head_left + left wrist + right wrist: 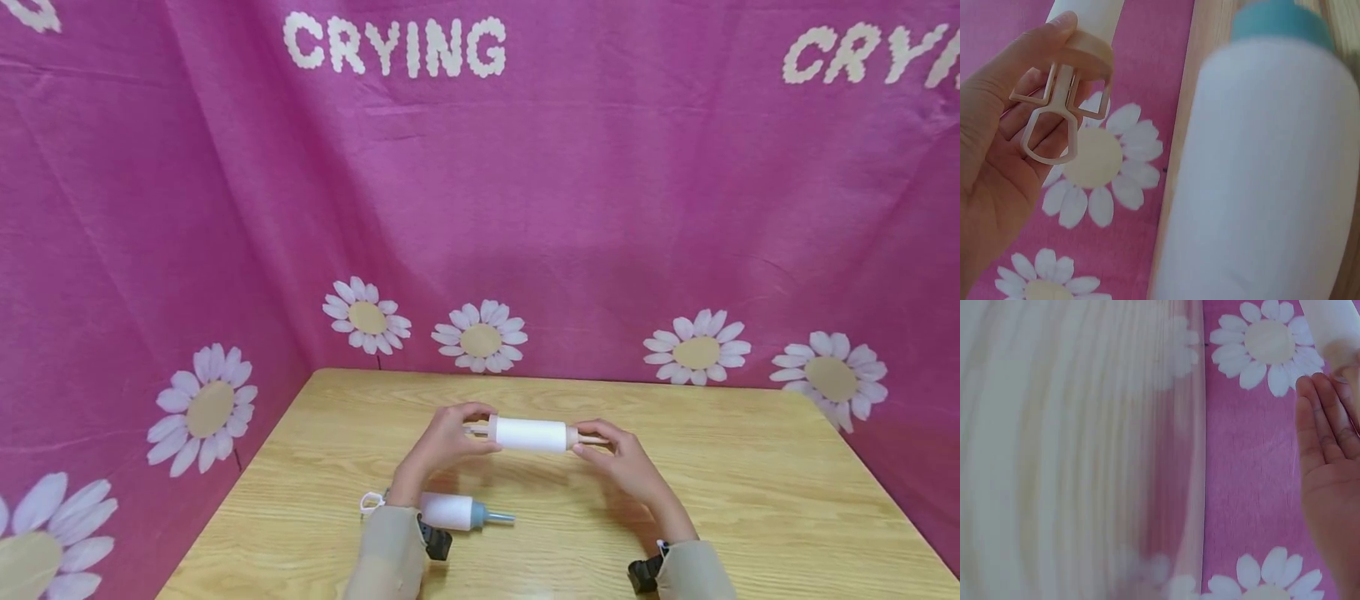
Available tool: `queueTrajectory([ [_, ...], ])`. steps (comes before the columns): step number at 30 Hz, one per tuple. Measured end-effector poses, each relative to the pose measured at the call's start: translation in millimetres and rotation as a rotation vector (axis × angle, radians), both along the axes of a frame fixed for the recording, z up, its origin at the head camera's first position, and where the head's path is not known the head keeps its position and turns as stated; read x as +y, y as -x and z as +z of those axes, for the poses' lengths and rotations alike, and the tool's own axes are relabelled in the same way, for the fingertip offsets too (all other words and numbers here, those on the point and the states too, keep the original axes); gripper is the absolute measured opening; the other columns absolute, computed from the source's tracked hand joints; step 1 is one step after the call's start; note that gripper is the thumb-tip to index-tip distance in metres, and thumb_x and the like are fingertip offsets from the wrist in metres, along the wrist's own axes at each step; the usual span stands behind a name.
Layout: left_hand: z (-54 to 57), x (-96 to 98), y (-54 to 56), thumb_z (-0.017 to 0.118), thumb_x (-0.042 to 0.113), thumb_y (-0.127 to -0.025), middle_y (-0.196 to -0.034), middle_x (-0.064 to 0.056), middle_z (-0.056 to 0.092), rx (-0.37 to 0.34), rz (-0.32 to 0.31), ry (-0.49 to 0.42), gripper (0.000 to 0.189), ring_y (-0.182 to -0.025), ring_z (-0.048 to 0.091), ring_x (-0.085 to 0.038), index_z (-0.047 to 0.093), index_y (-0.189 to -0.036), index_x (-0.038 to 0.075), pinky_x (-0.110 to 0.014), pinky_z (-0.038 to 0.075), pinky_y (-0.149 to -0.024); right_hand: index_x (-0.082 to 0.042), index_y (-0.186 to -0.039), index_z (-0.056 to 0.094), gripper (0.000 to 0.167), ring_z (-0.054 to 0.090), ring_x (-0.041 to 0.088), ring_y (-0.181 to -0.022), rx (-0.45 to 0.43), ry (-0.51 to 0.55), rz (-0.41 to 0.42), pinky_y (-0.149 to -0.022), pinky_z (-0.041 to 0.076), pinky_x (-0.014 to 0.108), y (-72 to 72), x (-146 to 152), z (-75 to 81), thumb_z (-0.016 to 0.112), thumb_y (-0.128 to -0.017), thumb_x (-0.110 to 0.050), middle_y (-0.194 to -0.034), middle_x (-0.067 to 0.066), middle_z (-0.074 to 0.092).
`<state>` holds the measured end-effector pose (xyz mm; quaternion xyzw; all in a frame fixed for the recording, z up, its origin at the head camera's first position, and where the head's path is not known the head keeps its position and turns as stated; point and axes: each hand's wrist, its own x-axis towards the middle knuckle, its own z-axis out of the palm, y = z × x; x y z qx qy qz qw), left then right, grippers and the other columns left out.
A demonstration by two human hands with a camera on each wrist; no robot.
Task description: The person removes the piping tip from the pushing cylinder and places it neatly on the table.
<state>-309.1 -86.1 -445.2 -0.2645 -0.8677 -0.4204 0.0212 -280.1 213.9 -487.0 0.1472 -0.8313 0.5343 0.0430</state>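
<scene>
A white syringe-like tube (531, 434) with beige ends is held level above the table. At its left end my left hand (450, 433) grips the beige collar (1092, 53) between thumb and fingers. From that collar project two finger loops and a plunger with a ring handle, plain in the left wrist view. My right hand (626, 462) pinches the right end by its thin beige nozzle; the right wrist view shows only part of this grip. Beneath my left forearm lies a second white tube (447, 511) with a teal cap (477, 515) and nozzle, its pale ring pointing left.
The wood-grain table (750, 467) meets a pink curtain (585, 208) at the back and left. White daisies and lettering are printed on the cloth. Each wrist wears a small black camera (435, 540).
</scene>
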Motion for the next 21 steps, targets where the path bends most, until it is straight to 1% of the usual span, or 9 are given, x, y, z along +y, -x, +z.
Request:
queueTrajectory([
  [4, -1.3, 13.0, 0.1, 0.085, 0.021, -0.076, -0.117, -0.01, 0.071, 0.02, -0.023, -0.005, 0.047, -0.111, 0.067, -0.031, 0.067, -0.118, 0.008, -0.041, 0.056, -0.093, -0.011, -0.123, 0.064, 0.034, 0.06, 0.002, -0.105, 0.02, -0.022, -0.014, -0.089, 0.052, 0.024, -4.3, 13.0, -1.6, 0.068, -0.092, -0.027, -0.121, 0.011, 0.067],
  [7, -2.8, 21.0, -0.3, 0.084, 0.022, -0.076, -0.117, -0.01, 0.071, 0.009, -0.041, -0.017, 0.047, -0.112, 0.066, -0.032, 0.067, -0.118, 0.007, -0.04, 0.056, -0.093, -0.011, -0.122, 0.065, 0.033, 0.06, -0.001, -0.103, 0.028, -0.028, -0.03, -0.089, 0.051, 0.025, -7.3, 21.0, -3.2, 0.067, -0.093, -0.026, -0.121, 0.011, 0.067],
  [10, -4.7, 26.7, -1.0, 0.084, 0.022, -0.076, -0.117, -0.01, 0.071, -0.008, -0.044, -0.034, 0.047, -0.111, 0.067, -0.032, 0.067, -0.118, 0.008, -0.041, 0.056, -0.092, -0.01, -0.121, 0.065, 0.031, 0.06, -0.004, -0.102, 0.04, -0.027, -0.03, -0.088, 0.051, 0.023, -9.0, 26.7, -4.3, 0.066, -0.093, -0.024, -0.121, 0.012, 0.067],
  [17, -9.5, 35.8, -1.1, 0.086, 0.021, -0.074, -0.115, -0.006, 0.073, 0.014, -0.035, -0.038, 0.046, -0.107, 0.069, -0.021, 0.069, -0.116, 0.011, -0.034, 0.057, -0.09, -0.008, -0.12, 0.065, 0.029, 0.059, -0.006, -0.101, 0.067, -0.006, -0.02, -0.087, 0.052, 0.021, -11.4, 34.7, -4.5, 0.066, -0.094, -0.021, -0.12, 0.014, 0.067],
  [21, -10.6, 38.6, -0.8, 0.087, 0.022, -0.073, -0.114, -0.004, 0.073, 0.006, -0.032, -0.036, 0.047, -0.107, 0.069, -0.019, 0.069, -0.116, 0.013, -0.031, 0.057, -0.09, -0.007, -0.12, 0.065, 0.029, 0.059, -0.007, -0.101, 0.073, -0.011, -0.019, -0.088, 0.052, 0.021, -13.1, 38.1, -5.1, 0.065, -0.094, -0.019, -0.119, 0.013, 0.067],
])
